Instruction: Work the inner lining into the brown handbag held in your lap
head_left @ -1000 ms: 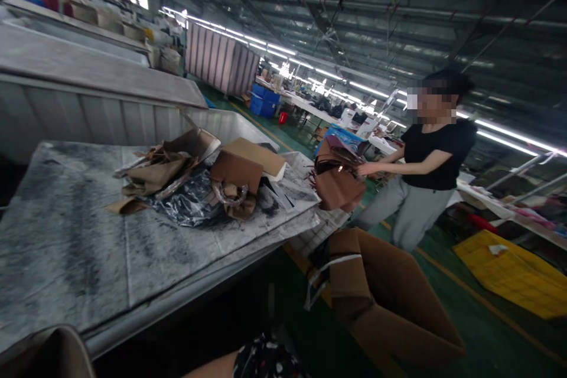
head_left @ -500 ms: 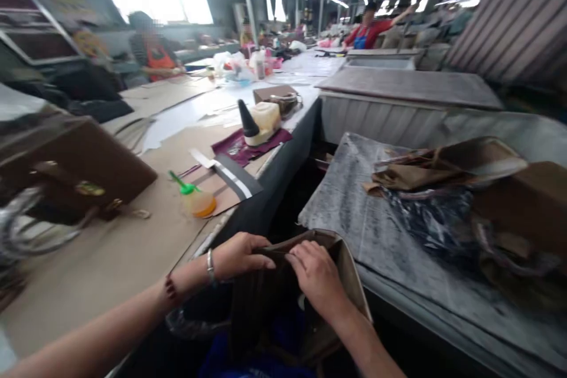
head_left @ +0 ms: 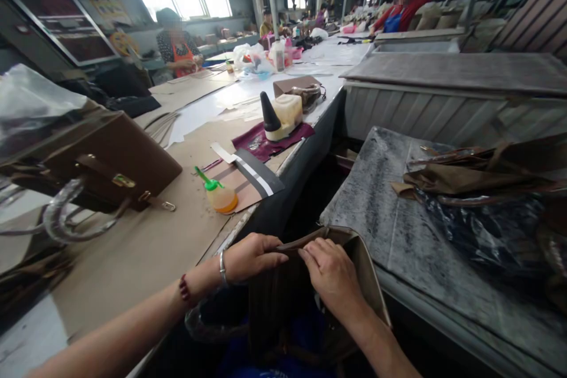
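A brown leather bag (head_left: 354,260) stands open in my lap between the two tables. My left hand (head_left: 252,255) pinches the near rim of the bag, fingers closed on it. My right hand (head_left: 330,274) grips the same rim just to the right, fingers curled over the edge. A bracelet and a bangle show on my left wrist. The bag's inside is dark, with clear plastic wrap showing beside it at the lower left.
On the left worktable (head_left: 146,248) lie a finished brown handbag (head_left: 101,165), an orange squeeze bottle (head_left: 219,195), a grey strip (head_left: 257,171) and a glue container (head_left: 283,118). A grey table (head_left: 398,230) at right holds leather pieces (head_left: 469,177) and black plastic. Other people work farther back.
The view swung from the grey table and a standing person at right to my lap. Both hands now hold the bag's rim, and they have hardly moved in the last half second.
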A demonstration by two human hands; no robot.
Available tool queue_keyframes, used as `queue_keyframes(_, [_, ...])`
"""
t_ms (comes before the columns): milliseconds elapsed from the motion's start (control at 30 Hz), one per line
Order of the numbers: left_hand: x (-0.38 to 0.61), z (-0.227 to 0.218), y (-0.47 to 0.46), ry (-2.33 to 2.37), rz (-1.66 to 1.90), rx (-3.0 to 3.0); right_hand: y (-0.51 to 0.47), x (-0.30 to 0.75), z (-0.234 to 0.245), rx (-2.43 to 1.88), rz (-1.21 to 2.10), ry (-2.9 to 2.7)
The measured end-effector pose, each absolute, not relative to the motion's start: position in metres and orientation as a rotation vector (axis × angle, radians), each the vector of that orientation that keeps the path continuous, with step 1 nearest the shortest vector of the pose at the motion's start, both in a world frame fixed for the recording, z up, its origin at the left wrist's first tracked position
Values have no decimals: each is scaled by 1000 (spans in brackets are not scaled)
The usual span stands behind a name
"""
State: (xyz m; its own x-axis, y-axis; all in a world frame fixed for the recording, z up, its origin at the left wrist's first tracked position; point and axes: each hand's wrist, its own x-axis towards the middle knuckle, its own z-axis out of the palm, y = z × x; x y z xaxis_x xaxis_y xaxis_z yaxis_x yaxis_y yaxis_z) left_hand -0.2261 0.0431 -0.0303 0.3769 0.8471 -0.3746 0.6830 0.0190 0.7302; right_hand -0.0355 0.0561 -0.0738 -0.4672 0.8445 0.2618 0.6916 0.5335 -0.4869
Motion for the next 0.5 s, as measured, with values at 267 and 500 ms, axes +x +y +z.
queue_keyframes(267, [-226, -22, 36, 1387, 165, 1830, 56, -45, -71, -1281, 454, -2287])
queue_keyframes(500, [-216, -17, 37, 1399, 182, 1784, 55, -42, -67, -1289, 515, -2226])
